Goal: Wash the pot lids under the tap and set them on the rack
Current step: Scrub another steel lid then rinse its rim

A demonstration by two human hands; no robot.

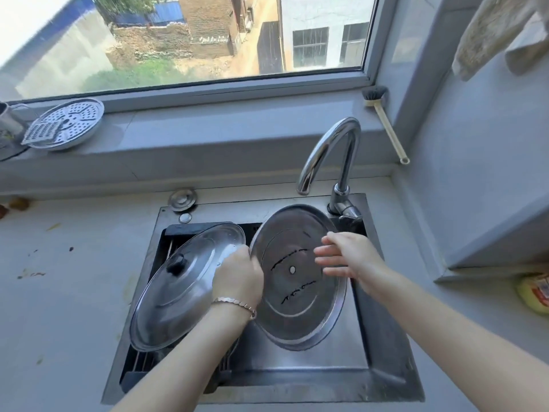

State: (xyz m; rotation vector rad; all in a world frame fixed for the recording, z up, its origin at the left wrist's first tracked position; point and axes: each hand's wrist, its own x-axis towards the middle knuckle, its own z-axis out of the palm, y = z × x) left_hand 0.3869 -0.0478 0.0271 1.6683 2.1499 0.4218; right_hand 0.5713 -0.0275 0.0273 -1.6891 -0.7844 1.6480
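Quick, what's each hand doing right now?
Left hand: grips the rim of the upturned lid.
Right hand: open, fingers straight, over that lid.

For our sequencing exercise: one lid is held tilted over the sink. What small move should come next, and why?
Probably rub the right hand across the held lid: dark streaks mark its underside, the left hand grips its rim, and the right fingers are open over it.

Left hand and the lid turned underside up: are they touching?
Touching. The head view shows the left hand curled over the left rim of the upturned lid, holding it tilted above the sink.
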